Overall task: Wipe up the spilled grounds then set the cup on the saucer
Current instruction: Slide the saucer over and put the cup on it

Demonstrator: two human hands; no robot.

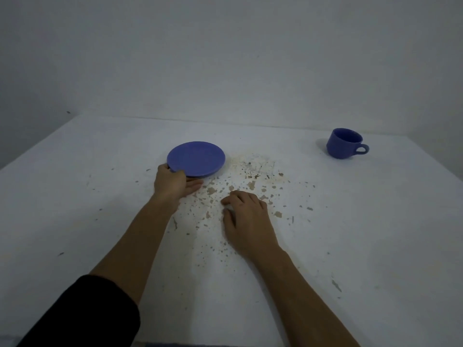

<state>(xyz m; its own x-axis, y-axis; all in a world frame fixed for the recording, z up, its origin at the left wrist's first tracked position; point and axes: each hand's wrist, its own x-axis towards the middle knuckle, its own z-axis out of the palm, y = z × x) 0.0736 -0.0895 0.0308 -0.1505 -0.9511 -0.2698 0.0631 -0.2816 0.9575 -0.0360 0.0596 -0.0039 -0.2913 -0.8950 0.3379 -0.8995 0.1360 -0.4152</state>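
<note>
A blue saucer lies on the white table, left of centre. My left hand grips its near-left rim, thumb on top and fingers underneath. Brown grounds are scattered in a wide patch to the right of the saucer and toward me. My right hand rests palm down on that patch, fingers curled over something small and white that I cannot make out. A blue cup stands upright at the far right, handle pointing right, well apart from both hands.
A plain wall rises directly behind the table's far edge. The table's left edge runs diagonally past my left forearm. A dark sleeve covers my upper left arm. Stray specks lie around the main patch.
</note>
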